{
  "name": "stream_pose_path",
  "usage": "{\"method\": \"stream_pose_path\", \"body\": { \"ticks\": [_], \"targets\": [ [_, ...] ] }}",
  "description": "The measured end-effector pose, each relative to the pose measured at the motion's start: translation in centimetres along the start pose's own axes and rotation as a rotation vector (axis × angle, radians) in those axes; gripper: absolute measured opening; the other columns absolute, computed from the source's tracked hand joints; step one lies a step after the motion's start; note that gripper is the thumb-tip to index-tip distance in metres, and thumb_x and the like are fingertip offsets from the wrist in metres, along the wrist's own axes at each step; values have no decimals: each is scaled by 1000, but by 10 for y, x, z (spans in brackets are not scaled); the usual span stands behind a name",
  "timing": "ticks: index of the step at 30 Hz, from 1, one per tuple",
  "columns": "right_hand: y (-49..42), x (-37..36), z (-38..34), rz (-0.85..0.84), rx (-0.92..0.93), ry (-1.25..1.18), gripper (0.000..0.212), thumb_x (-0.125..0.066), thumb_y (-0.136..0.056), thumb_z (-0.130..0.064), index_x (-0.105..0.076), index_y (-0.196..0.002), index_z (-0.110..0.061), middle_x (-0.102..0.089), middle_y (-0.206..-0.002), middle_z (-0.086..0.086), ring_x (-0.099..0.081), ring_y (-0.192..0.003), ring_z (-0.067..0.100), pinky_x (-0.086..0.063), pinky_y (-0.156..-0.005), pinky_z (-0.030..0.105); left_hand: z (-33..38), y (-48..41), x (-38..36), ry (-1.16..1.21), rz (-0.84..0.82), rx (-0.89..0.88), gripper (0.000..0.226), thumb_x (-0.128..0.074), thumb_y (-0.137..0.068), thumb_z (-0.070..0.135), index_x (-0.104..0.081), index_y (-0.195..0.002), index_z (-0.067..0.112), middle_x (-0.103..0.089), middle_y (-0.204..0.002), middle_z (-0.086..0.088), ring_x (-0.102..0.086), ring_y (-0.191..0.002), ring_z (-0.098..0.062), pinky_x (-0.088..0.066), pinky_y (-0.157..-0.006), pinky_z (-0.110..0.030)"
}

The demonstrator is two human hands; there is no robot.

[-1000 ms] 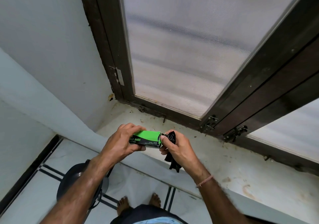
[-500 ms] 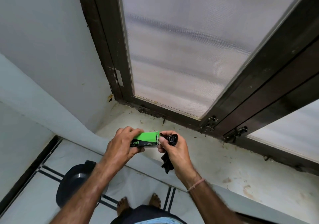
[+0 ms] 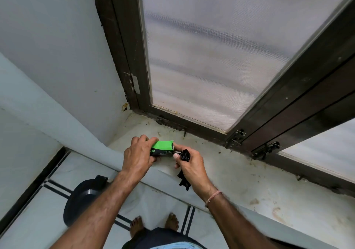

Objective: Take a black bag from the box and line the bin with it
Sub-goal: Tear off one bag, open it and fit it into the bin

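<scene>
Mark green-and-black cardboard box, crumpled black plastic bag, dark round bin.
green-and-black cardboard box [image 3: 163, 147], head view, green top face.
crumpled black plastic bag [image 3: 185, 155], head view, bunched upper part.
dark round bin [image 3: 83, 200], head view, top surface.

Left hand hides part of the box; forearm overlaps the bin.

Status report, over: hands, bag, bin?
Left hand grips green box. Right hand holds black bag at box's open end. Bin on floor below; nothing blocking.

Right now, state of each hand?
Left hand: grips the green box.
Right hand: holds the black bag at the box's open end.
</scene>
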State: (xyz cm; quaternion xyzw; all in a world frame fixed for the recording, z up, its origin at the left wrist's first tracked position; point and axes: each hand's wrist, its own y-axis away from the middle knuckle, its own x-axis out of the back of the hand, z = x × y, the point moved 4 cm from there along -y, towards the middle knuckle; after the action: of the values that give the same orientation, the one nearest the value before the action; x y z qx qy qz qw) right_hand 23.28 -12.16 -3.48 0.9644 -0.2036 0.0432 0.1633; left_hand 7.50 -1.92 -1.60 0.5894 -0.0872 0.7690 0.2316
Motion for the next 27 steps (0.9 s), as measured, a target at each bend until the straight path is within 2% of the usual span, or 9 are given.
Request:
{"method": "stream_pose_path", "body": {
  "ticks": [10, 19, 24, 27],
  "targets": [
    [-3, 4, -3, 45, -50, -89, 32, -65, -100, -9, -72, -130, -21, -78, -114, 1, -64, -63, -1, -58, -70, 19, -2, 4, -6, 5, 88, 0, 78, -84, -75, 42, -50, -145, 33, -58, -123, -2, -53, -113, -26, -53, -79, -45],
    [5, 5, -5, 88, -65, -71, 31, -67, -101, -15, -70, -130, -26, -77, -112, -1, -66, -67, 2, -61, -73, 28, -3, 3, -6, 5, 166, -68, 80, -85, -71, 52, -56, -141, 29, -60, -126, -3, -55, -117, -26, -48, -91, -46],
    [9, 8, -10, 137, -69, -18, 31, -66, -101, -19, -67, -131, -26, -74, -112, -1, -67, -65, 1, -58, -67, 19, -2, 3, -5, 26, 157, -85, 80, -82, -74, 54, -54, -144, 28, -59, -130, -5, -54, -122, -27, -44, -99, -48],
    [23, 7, -21, 182, -24, 6, 30, -66, -101, -32, -65, -131, -29, -72, -108, -4, -67, -68, 1, -58, -66, 18, -1, 10, -3, 8, 157, -80, 81, -83, -73, 55, -54, -143, 25, -57, -134, -7, -53, -126, -29, -43, -103, -51]
  ]
}}
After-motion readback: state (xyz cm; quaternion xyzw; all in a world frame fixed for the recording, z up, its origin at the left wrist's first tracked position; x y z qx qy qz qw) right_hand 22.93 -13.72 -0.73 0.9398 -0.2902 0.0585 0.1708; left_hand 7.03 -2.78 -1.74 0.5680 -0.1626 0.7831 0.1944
